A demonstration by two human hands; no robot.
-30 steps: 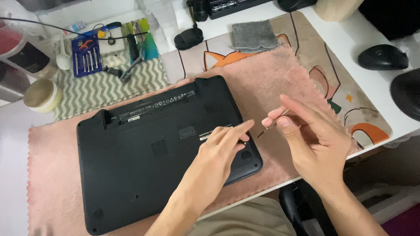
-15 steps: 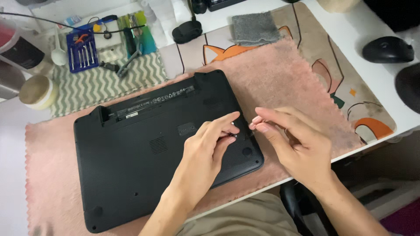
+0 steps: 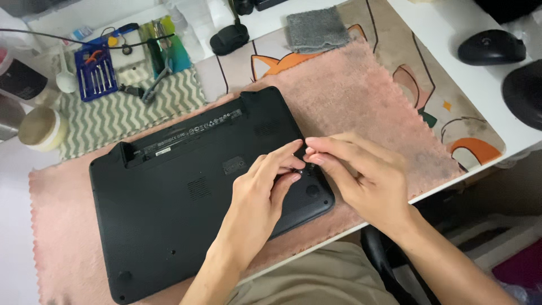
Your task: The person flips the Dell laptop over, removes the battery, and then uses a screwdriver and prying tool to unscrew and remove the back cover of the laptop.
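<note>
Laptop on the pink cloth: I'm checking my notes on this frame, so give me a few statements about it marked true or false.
1. The laptop lies bottom side up on a pink cloth. True.
2. Both hands meet at the laptop's right edge. True: the left hand and right hand touch fingertips there.
3. The screwdriver set lies on the laptop. False: it lies on a striped mat behind the laptop.
4. The right hand holds the mouse. False: the mouse sits untouched on the desk at far right.
5. A grey cloth lies beyond the pink one. True.
</note>
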